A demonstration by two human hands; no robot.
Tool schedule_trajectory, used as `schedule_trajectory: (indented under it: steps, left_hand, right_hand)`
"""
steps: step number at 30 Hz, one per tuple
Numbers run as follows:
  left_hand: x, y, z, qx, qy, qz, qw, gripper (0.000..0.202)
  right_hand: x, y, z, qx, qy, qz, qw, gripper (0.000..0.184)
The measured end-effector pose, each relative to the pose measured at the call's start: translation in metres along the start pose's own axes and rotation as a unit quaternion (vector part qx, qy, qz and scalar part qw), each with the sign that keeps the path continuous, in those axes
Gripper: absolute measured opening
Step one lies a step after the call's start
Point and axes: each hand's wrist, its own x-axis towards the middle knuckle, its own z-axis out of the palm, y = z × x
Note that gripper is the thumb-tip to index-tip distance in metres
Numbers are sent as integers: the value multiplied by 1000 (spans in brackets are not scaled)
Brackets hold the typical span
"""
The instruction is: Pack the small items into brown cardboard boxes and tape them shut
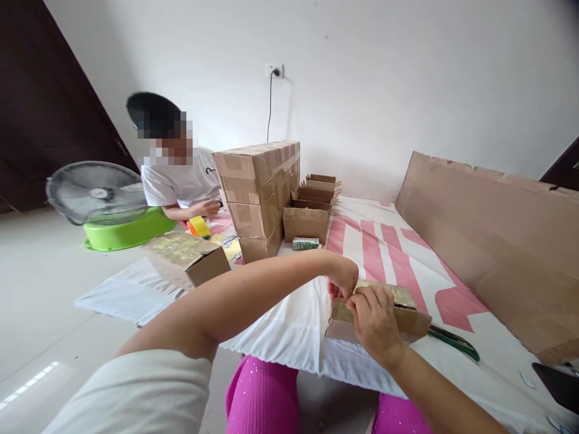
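A small cardboard box [409, 323] with shiny tape on its top lies at the cloth's near edge in front of me. My left hand [344, 277] bends down at its left end, fingers curled and closed; whatever sits between the fingertips is hidden. Pressed against the box's near edge is my right hand [374, 316], its fingers closed over the rim, the fingertips almost touching the left hand. Dark green handles, apparently scissors [456, 343], stick out from beside the box on the right.
Taped boxes [246, 220] are stacked ahead, beside several open boxes [307, 223] and a small printed packet [306, 243]. Another taped box [210, 265] lies left. A person [181, 181] sits behind yellow tape [199, 227] and a fan [99, 193]. Large cardboard [488, 241] stands right.
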Motion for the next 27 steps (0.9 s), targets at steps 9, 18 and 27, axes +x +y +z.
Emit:
schedule_trajectory:
  steps: [9,18,27]
  left_hand:
    - [-5,2,12,82,28,72,994,24]
    - [-3,-9,11,107,60,92,988,18]
    - [-2,-10,15,174,75,109,976,10]
  right_hand:
    - [-8,6,0,40,18,-66,997,16]
    - [-11,11,1,31,37,-104,993,13]
    - [-14,11,9,129,65,-111,983,23]
